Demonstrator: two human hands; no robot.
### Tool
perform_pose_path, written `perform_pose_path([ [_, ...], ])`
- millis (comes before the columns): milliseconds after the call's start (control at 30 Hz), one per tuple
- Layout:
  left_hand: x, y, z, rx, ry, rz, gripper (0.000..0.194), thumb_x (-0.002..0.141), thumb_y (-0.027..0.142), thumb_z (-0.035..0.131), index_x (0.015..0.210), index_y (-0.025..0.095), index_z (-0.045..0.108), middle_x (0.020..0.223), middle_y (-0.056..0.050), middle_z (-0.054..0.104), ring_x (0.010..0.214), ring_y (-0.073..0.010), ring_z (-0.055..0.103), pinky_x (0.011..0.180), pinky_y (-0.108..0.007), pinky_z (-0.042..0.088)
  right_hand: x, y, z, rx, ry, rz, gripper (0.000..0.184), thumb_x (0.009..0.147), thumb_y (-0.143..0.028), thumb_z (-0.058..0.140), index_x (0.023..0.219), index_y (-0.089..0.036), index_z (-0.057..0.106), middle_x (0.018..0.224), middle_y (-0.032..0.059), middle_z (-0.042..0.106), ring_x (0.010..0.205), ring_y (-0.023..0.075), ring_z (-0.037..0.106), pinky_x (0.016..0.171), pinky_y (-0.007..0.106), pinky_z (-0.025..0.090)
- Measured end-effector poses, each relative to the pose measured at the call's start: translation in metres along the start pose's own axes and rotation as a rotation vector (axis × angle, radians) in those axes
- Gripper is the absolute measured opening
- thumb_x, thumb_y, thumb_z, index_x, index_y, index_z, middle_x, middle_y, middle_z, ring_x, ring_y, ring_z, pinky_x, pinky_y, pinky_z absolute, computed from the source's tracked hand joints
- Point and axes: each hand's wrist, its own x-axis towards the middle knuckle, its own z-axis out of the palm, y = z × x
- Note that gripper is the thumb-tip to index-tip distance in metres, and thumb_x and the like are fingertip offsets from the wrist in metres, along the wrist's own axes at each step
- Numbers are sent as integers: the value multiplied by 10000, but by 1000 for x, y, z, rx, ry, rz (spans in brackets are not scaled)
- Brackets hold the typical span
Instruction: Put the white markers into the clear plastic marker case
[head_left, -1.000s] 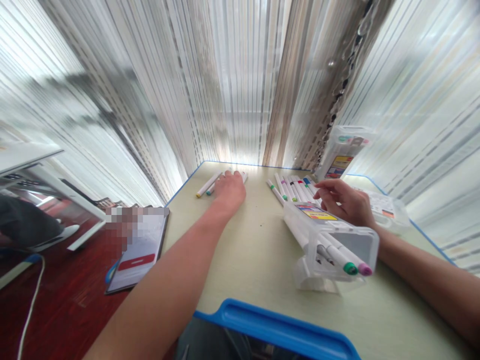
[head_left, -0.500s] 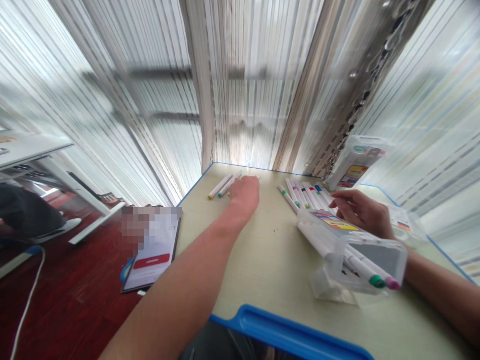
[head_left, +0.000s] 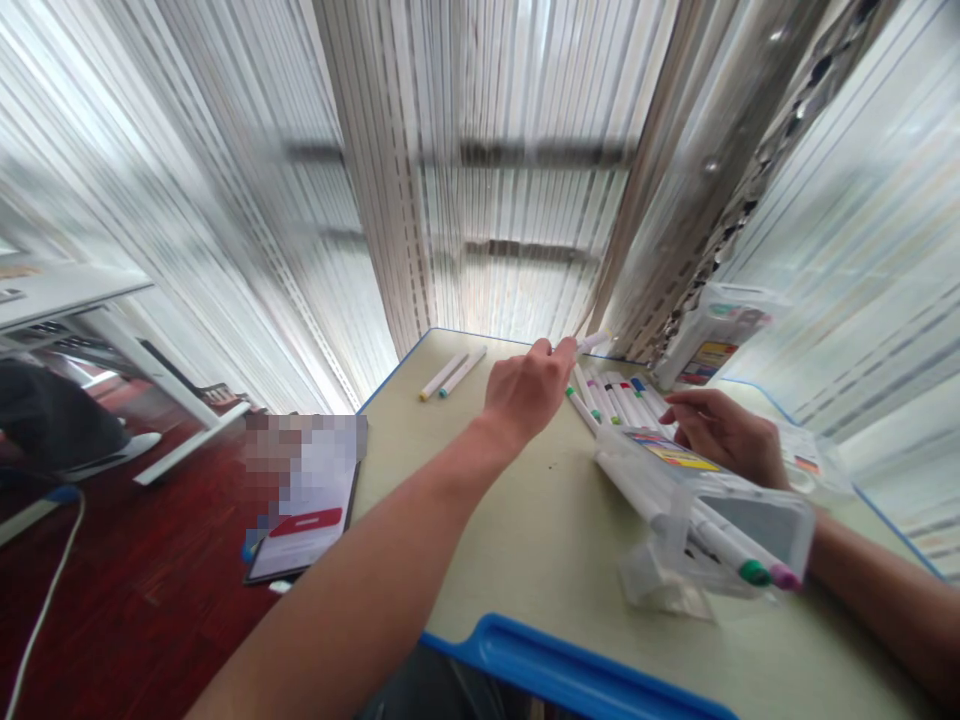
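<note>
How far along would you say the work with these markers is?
A row of markers already lies beside the right hand. The left hand holds one marker near it. Two loose markers, apart on the left, are probably left to gather.

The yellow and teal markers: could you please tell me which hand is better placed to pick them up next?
Probably the left hand: it is nearer the yellow marker and teal marker, though it holds a white marker. The right hand is farther, beyond the marker row.
</note>
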Motion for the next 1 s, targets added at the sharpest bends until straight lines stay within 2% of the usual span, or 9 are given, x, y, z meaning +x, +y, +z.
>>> perform_pose_path([
  [133, -4, 8, 4, -79, -2, 48, 317, 1041, 283, 364, 1240, 179, 587, 1073, -98, 690, 881, -225, 699, 708, -339, 533, 1, -3, 0, -2, 6, 30, 313, 958, -504, 538, 991, -215, 653, 739, 36, 725, 468, 122, 621, 511, 264, 482],
  [333, -4, 9, 12, -152, -33, 137, 269, 1008, 173, 398, 1170, 113, 604, 1113, -125, 677, 1052, -237, 640, 883, -349, 530, 1, -7, 0, 33, 7, 85, 347, 964, -541, 510, 987, -228, 657, 761, 63, 731, 481, 134, 607, 523, 298, 478],
  [467, -5, 8, 13, -166, -85, 176, 298, 1031, 226, 389, 1245, 165, 586, 1109, -94, 670, 981, -232, 667, 773, -330, 548, 1, -8, 1, 109, 20, 138, 364, 959, -556, 506, 1029, -224, 638, 775, 50, 722, 468, 126, 585, 507, 289, 473],
  [567, -7, 9, 14, -164, -124, 191, 330, 1037, 299, 404, 1321, 244, 564, 1085, -63, 671, 853, -220, 696, 688, -323, 547, 0, -11, 2, 257, 21, 163, 407, 963, -558, 502, 1160, -214, 596, 817, 44, 712, 469, 119, 570, 463, 269, 453],
  [733, -8, 9, 19, -215, -148, 238, 360, 1037, 295, 405, 1362, 276, 560, 1113, -71, 666, 926, -231, 697, 770, -338, 568, -2, -16, 4, 379, 7, 139, 496, 981, -533, 487, 1364, -219, 504, 921, 65, 721, 502, 131, 584, 433, 268, 443],
  [867, -7, 8, 26, -318, -115, 292, 398, 1025, 207, 396, 1395, 205, 543, 1150, -95, 650, 1018, -237, 673, 891, -362, 566, -3, -14, 7, 327, 5, 78, 507, 980, -532, 496, 1394, -239, 502, 999, 78, 733, 502, 121, 585, 447, 270, 454],
  [1000, -5, 7, 32, -394, -58, 334, 407, 1017, 161, 386, 1392, 139, 542, 1144, -120, 647, 1032, -227, 653, 929, -370, 560, -1, -7, 8, 306, 12, 35, 508, 972, -539, 519, 1383, -241, 496, 982, 67, 730, 473, 102, 579, 439, 251, 459],
])
